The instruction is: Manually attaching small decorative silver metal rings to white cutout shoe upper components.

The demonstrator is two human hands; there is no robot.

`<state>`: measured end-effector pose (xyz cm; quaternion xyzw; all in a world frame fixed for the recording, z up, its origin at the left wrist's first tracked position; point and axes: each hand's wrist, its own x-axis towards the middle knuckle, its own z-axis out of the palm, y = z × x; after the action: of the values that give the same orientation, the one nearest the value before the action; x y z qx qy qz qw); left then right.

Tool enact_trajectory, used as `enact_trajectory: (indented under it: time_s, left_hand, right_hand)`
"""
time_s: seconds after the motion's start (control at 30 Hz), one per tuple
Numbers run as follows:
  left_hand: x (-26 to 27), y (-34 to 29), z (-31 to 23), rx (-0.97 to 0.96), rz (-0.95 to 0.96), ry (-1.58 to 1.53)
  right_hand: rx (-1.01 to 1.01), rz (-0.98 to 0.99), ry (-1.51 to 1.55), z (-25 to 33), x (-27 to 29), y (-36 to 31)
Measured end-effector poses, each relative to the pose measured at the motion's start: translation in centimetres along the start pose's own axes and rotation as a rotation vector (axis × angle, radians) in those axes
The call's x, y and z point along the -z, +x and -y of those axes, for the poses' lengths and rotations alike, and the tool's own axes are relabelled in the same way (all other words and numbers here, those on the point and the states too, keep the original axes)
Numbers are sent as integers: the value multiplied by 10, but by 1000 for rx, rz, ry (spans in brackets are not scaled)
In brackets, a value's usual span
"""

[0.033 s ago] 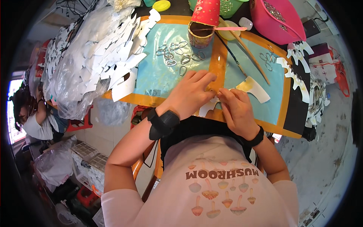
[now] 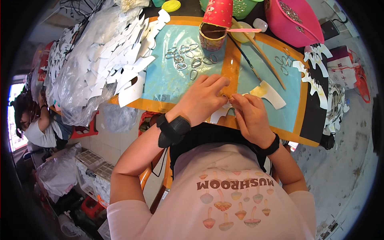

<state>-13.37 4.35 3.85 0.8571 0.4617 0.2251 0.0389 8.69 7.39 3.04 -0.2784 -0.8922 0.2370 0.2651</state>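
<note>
Almost no change is noted against the frame just before. The left hand is shifted very slightly at the wrist; the right hand is kept in place. Nothing laid out on the blue mat is seen to have been moved. From this, the work is judged to be at a slow, steady stage, carried by the fingertips and not by the arms.

The left hand is held back-up with the fingers bent; its thumb is mostly hidden. The fingertips of the right hand are drawn in toward it, nearly meeting it. A small ring-like thing is seen in the gap between the 2 hands, but whether it is pinched, and by which hand, cannot be told. A white piece is located below the fingers at the near edge of the mat, partly covered by the hands; how it is gripped cannot be told.

A 2nd white cutout, stained yellow at 1 end, is found just beside the right hand, with the brush reaching to its upper end. Loose metal rings are scattered beyond the left hand, and 1 of them lies near its knuckles. A pot is placed farther back.
</note>
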Motion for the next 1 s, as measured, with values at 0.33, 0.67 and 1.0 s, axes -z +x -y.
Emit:
enact_trajectory:
  time_s: [0.33, 0.67, 1.0]
  left_hand:
    - [-24, -33, -16, -117, -205, 210]
    - [-30, -37, -24, 20, -218, 203]
    - [-30, -47, -28, 88, -157, 217]
  right_hand:
    - [26, 46, -90, 2, 7, 1]
    - [41, 137, -44, -1, 2, 20]
    - [78, 89, -141, 0, -6, 15]
